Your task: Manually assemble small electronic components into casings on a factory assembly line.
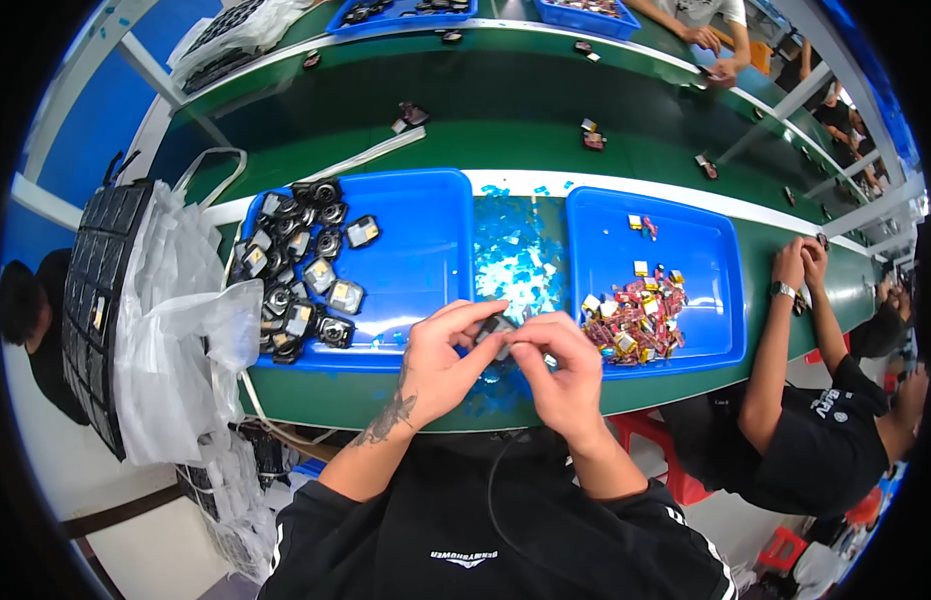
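Small dark part (496,327), held at the near end of the scatter of blue film (520,250). The left hand (440,357) pinches the part between thumb and fingertips. The right hand (563,372) has thumb and forefinger drawn together at the part's right side — from where I stand I cannot tell whether they grip the part itself or something on it, since the fingers cover the spot.

Handling, judged by eye: the part should be light and stiff, its shell hard and perhaps a little slick, its faces easily scratched. The best hold is probably on opposite side edges, with the flat faces left untouched.

Counts: one part in the hands; two blue trays flanking the scatter — the left tray (415,235) and the right tray (690,245). Left of the scatter, roughly two dozen black housings (295,270) lie heaped in the tray's far-left portion; overlap prevents an exact figure. Right of the scatter, the red and gold pieces (640,322) are too tangled to number. Beyond the scatter, the green belt (505,140) bears at least three loose clusters (592,136). The film squares themselves defy counting.
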Motion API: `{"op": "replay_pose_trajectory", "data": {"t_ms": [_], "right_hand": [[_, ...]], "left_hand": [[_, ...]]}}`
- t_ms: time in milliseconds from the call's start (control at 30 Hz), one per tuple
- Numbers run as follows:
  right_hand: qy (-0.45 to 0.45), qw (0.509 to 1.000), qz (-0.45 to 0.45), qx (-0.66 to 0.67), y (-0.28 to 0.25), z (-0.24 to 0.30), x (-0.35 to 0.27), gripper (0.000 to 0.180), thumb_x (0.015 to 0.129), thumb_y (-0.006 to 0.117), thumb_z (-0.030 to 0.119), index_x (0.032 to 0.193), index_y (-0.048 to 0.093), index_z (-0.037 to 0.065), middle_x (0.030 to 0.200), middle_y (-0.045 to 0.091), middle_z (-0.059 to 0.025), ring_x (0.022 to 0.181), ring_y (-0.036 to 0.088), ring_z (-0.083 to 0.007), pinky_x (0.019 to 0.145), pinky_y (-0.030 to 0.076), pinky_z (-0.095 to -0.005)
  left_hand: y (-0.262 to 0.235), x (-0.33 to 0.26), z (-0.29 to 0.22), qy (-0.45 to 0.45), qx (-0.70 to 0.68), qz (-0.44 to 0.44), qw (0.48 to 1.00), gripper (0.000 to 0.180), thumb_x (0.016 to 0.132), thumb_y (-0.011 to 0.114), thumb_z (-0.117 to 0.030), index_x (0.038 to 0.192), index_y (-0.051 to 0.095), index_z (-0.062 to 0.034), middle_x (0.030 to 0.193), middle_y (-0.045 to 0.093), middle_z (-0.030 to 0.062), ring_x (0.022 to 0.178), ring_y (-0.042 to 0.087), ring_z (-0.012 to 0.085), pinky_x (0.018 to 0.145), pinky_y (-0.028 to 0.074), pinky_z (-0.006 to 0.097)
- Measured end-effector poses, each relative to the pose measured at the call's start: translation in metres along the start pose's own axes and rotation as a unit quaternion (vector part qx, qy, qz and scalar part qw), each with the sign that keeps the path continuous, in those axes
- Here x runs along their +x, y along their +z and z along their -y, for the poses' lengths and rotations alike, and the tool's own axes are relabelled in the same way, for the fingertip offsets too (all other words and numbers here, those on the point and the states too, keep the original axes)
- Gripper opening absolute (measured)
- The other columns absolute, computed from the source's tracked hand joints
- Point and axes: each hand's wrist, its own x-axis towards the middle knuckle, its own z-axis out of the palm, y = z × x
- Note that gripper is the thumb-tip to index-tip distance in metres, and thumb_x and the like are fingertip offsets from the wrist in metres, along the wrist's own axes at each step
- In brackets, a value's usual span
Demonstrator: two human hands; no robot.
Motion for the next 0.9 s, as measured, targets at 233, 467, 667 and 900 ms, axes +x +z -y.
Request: {"op": "replay_pose_trajectory", "data": {"t_ms": [233, 467, 667, 900], "right_hand": [[-0.059, 0.997, -0.032, -0.044, -0.007, 0.01, 0.002, 0.019, 0.08, 0.069, -0.007, 0.097, 0.073, 0.0, 0.083, 0.065, -0.0085, 0.071, 0.061, -0.0165, 0.065, 0.048, -0.026], [-0.046, 0.992, 0.014, -0.115, -0.006, 0.026, 0.01, 0.023, 0.083, 0.067, -0.008, 0.104, 0.072, 0.001, 0.082, 0.063, -0.0081, 0.067, 0.058, -0.0128, 0.058, 0.044, -0.0241], [-0.011, 0.995, -0.039, -0.088, -0.003, 0.035, 0.006, 0.021, 0.078, 0.071, -0.008, 0.097, 0.069, 0.0, 0.076, 0.064, -0.0052, 0.052, 0.045, -0.0081, 0.047, 0.036, -0.024], [-0.015, 0.993, 0.001, -0.118, -0.008, 0.041, 0.004, 0.012, 0.078, 0.072, -0.007, 0.086, 0.068, 0.0, 0.072, 0.062, -0.0051, 0.049, 0.044, -0.0077, 0.046, 0.034, -0.0244]], "left_hand": [[0.005, 0.005, 0.007, -0.018, -0.274, -0.12, 0.954, 0.018, 0.087, 0.069, 0.001, 0.103, 0.062, 0.0023, 0.096, 0.069, 0.009, 0.087, 0.066, 0.0096, 0.073, 0.054, 0.022], [0.009, -0.01, -0.002, -0.05, -0.261, -0.034, 0.963, 0.032, 0.092, 0.063, -0.002, 0.123, 0.059, 0.0063, 0.111, 0.067, 0.0138, 0.098, 0.065, 0.0153, 0.085, 0.054, 0.027], [0.014, -0.018, 0.002, 0.041, -0.296, 0.02, 0.954, 0.036, 0.094, 0.058, 0.003, 0.13, 0.056, 0.0067, 0.122, 0.057, 0.0086, 0.109, 0.058, 0.013, 0.092, 0.049, 0.025], [0.019, -0.023, 0.005, 0.002, -0.277, 0.027, 0.96, 0.04, 0.096, 0.056, 0.001, 0.136, 0.051, 0.0052, 0.124, 0.061, 0.0106, 0.111, 0.058, 0.0133, 0.096, 0.048, 0.027]]}}
